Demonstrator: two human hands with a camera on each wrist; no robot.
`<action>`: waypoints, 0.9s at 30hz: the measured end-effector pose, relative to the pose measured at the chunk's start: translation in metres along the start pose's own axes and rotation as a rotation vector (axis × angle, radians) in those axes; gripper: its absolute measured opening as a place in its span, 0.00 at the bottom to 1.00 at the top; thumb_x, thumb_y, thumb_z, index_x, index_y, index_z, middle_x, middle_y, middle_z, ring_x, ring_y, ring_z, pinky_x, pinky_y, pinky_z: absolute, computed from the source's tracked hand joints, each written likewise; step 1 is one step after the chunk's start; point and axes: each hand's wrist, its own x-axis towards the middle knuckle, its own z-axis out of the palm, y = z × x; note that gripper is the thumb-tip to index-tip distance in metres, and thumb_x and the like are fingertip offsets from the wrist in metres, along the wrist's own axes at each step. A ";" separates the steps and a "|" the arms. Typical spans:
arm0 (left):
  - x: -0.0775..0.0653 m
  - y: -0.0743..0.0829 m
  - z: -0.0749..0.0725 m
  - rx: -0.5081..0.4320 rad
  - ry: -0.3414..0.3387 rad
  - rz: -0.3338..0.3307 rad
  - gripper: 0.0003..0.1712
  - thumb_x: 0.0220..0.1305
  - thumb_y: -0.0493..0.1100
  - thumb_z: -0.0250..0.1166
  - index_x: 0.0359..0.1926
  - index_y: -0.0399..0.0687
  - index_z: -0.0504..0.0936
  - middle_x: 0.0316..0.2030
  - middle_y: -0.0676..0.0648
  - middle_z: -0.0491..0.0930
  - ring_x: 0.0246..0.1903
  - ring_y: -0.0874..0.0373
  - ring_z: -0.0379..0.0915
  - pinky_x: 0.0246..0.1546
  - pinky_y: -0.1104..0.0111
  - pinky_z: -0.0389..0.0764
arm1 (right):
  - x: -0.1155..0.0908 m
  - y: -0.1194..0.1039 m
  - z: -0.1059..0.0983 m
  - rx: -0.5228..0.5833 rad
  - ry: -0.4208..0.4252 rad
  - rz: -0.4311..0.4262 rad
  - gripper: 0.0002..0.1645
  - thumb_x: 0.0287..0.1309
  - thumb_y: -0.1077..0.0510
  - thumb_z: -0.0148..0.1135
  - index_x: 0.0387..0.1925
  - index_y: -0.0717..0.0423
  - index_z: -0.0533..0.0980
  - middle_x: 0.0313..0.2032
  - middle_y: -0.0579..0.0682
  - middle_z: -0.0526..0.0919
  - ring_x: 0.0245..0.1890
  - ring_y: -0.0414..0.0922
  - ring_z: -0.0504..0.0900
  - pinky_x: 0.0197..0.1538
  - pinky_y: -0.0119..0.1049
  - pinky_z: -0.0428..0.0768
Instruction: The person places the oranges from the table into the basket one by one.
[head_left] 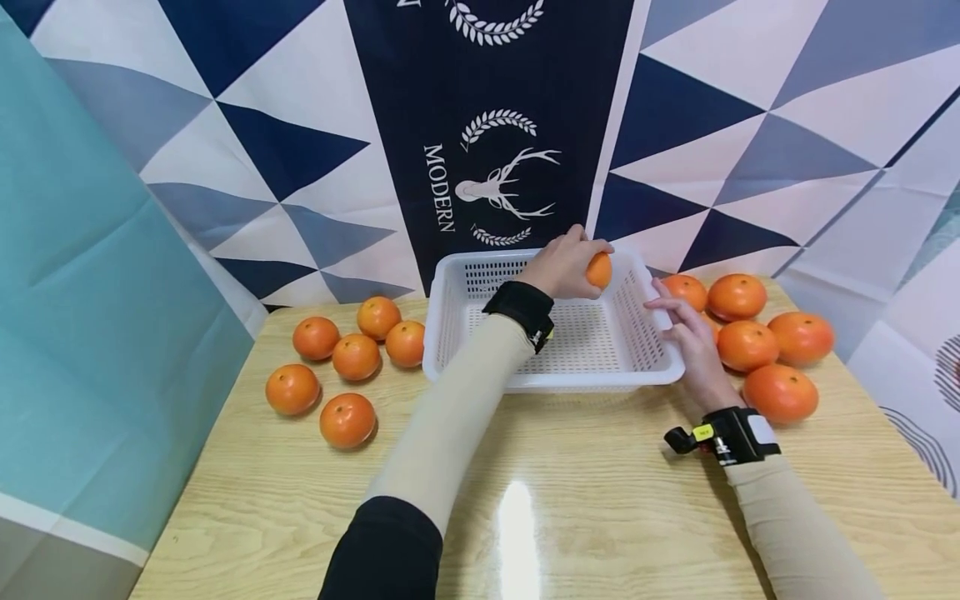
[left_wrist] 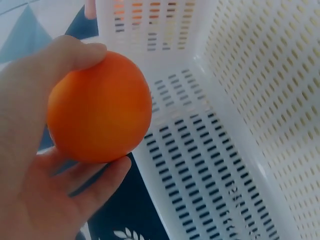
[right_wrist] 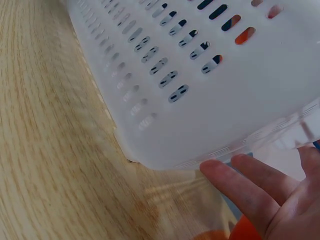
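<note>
In the head view, my left hand point(head_left: 566, 262) is over the back of a white perforated plastic basket point(head_left: 592, 382), gripping an orange point(head_left: 599, 271). The left wrist view shows the thumb above this round orange point(left_wrist: 100, 110) and fingers beneath it, with the slotted basket wall beside it. My right hand point(head_left: 690, 346) holds the basket's right rim. From the right wrist, the fingers point(right_wrist: 245, 192) reach the basket's outer side point(right_wrist: 220, 110); part of that hand is outside the picture. The visible part of the basket floor is bare.
Left of the basket lies a loose group of several oranges point(head_left: 357, 357). On its right, close beside my right hand, several more oranges point(head_left: 748, 346) sit packed together. The wooden table point(head_left: 600, 500) meets a patterned cloth point(head_left: 322, 142) behind the basket.
</note>
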 end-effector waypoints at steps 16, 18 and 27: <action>-0.039 0.022 -0.005 -0.039 0.043 0.048 0.39 0.70 0.46 0.78 0.77 0.54 0.72 0.67 0.47 0.80 0.59 0.54 0.78 0.65 0.68 0.81 | 0.000 0.000 0.003 -0.006 -0.004 0.008 0.30 0.72 0.71 0.40 0.62 0.51 0.81 0.93 0.52 0.47 0.95 0.55 0.40 0.84 0.22 0.62; -0.028 0.017 0.005 -0.043 0.046 0.065 0.38 0.67 0.47 0.80 0.73 0.54 0.74 0.64 0.48 0.82 0.57 0.54 0.78 0.65 0.67 0.81 | 0.000 0.000 0.004 -0.017 -0.003 -0.001 0.30 0.72 0.71 0.40 0.62 0.52 0.80 0.93 0.53 0.47 0.95 0.55 0.41 0.83 0.21 0.62; -0.012 0.015 0.026 -0.016 0.017 0.131 0.33 0.67 0.46 0.78 0.70 0.55 0.79 0.63 0.52 0.86 0.57 0.57 0.78 0.64 0.69 0.79 | 0.000 -0.001 0.001 -0.050 -0.001 0.008 0.29 0.73 0.71 0.39 0.63 0.54 0.79 0.94 0.50 0.47 0.95 0.53 0.41 0.82 0.19 0.63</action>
